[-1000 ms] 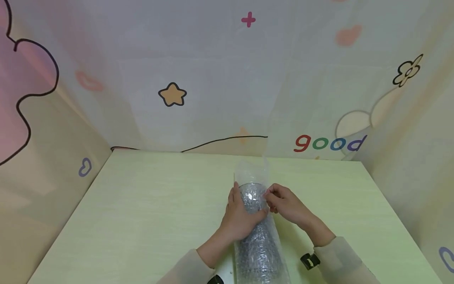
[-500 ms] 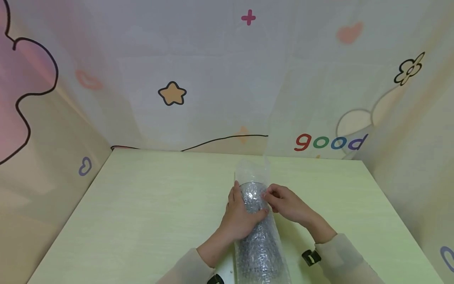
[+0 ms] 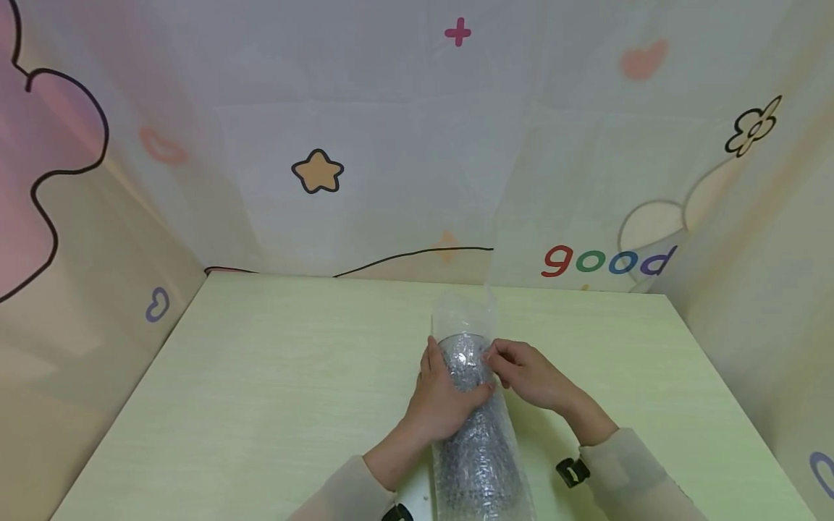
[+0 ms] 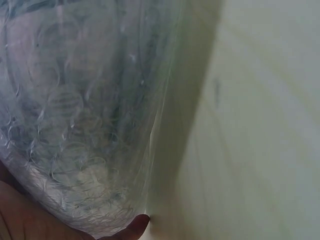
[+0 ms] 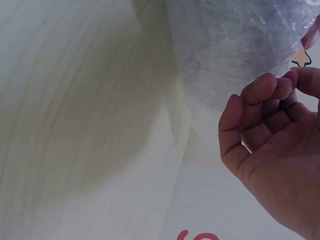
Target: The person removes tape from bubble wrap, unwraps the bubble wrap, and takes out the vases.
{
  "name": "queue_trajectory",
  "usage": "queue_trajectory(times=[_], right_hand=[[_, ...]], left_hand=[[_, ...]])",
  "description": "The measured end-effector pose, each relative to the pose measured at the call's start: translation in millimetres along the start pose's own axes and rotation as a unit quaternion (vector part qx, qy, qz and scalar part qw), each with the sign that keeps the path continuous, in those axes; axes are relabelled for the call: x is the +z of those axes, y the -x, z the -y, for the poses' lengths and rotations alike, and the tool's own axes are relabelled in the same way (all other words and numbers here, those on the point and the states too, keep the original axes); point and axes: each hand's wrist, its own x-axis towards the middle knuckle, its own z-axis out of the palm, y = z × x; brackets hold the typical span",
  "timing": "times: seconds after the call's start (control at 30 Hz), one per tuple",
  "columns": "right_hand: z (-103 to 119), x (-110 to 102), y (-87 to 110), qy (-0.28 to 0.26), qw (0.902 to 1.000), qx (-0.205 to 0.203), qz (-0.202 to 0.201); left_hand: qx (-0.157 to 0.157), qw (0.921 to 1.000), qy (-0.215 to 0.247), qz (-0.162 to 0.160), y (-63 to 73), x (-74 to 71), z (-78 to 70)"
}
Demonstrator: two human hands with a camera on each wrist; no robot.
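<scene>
A grey cylinder-shaped thing in a clear bubble wrap sleeve lies lengthwise at the table's front, its near end beyond the lower frame edge. What is inside shows only as a grey, shiny shape. My left hand grips it across the top, fingers along its left side and thumb reaching over to the right. At the right edge near the far end, my right hand pinches the bubble wrap between thumb and forefinger. In the right wrist view the other fingers of that right hand are curled in beside the wrap.
Loose, flat wrap extends past the far end of the cylinder. The pale wooden table is bounded by a printed fabric backdrop at the back and sides. A white piece lies left of the sleeve near the front.
Both hands stay where they were on the wrapped cylinder. Only slight shifts of the right hand's fingers and the camera show.
</scene>
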Motion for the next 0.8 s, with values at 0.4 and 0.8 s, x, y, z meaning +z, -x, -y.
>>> queue_trajectory(times=[0.4, 0.8], right_hand=[[-4.6, 1.5, -1.6, -0.02, 0.9998, -0.008, 0.0], [-4.7, 1.9, -2.4, -0.038, 0.9992, -0.013, -0.001]], left_hand=[[0.0, 1.0, 0.001, -0.004, 0.9, 0.1, -1.6], [-0.003, 0.9999, 0.01, -0.001, 0.4, -0.7, -1.4]])
